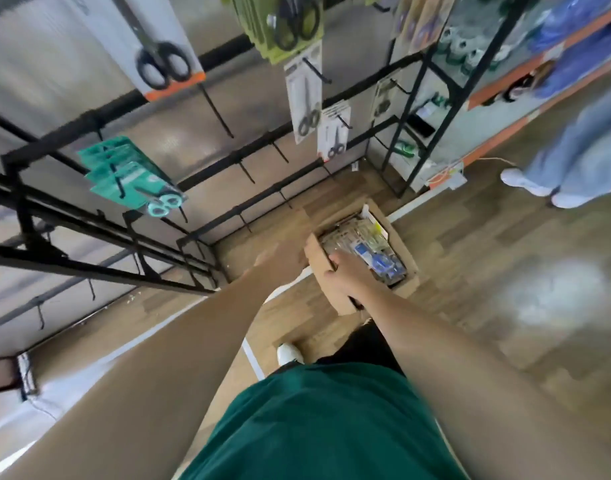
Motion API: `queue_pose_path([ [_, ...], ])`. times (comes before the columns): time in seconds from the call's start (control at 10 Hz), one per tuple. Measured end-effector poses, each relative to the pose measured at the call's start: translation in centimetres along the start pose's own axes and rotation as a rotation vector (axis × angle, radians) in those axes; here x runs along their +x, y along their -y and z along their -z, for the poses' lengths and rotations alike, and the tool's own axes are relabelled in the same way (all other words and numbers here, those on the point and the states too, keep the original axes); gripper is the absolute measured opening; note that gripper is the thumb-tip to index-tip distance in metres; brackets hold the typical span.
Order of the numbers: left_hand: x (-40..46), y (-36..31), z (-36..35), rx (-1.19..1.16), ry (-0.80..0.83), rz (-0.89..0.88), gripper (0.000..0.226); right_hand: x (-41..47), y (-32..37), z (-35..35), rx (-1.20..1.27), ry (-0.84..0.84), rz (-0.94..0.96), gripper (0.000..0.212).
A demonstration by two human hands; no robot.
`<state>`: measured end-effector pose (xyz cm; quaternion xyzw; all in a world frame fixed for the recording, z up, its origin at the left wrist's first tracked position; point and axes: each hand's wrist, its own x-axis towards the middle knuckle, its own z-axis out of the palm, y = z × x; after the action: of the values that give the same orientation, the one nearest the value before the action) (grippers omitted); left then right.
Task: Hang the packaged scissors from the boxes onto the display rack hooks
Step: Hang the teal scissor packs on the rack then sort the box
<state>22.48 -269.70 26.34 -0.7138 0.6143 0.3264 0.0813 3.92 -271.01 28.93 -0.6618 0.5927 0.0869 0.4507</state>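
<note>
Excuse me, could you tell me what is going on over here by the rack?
A person in a green top is bending over an open brown cardboard box on the wood-patterned floor. The right hand reaches into it toward the clear-packaged blue scissors; whether it holds one yet is unclear. The left hand rests at the box's flap, blurred. The black metal display rack already carries teal-carded scissors and several black-handled packs, with many hooks bare.

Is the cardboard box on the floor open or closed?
Open. The cardboard box has its flaps up, and packaged scissors show inside.
</note>
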Motion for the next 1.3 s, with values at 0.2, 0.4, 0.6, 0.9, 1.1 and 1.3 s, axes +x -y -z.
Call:
queue_pose_path([
  [0.2,2.7,-10.8,-0.6,0.069,0.147,-0.118,0.040,1.9,-8.4,3.2,0.140,-0.002,-0.147,0.048],
  [0.4,7.0,-16.1,-2.8,0.173,0.185,-0.074,0.044,4.8,-14.6,5.5,0.280,-0.041,-0.240,0.055],
  [0.6,11.7,-18.6,-4.5,0.223,0.256,-0.044,0.043,8.5,-19.0,5.6,0.306,0.039,-0.278,0.054],
  [0.9,19.5,-16.4,-11.2,0.477,0.394,-0.127,0.040,15.9,-23.6,-1.4,0.492,0.005,-0.425,0.043],
  [1.1,28.0,-11.1,-19.1,0.530,0.491,-0.180,0.036,22.9,-26.8,-8.6,0.641,-0.046,-0.547,0.045],
  [1.3,35.6,-4.7,-25.8,0.594,0.526,-0.260,0.041,30.5,-28.3,-15.4,0.584,0.014,-0.550,0.050],
])
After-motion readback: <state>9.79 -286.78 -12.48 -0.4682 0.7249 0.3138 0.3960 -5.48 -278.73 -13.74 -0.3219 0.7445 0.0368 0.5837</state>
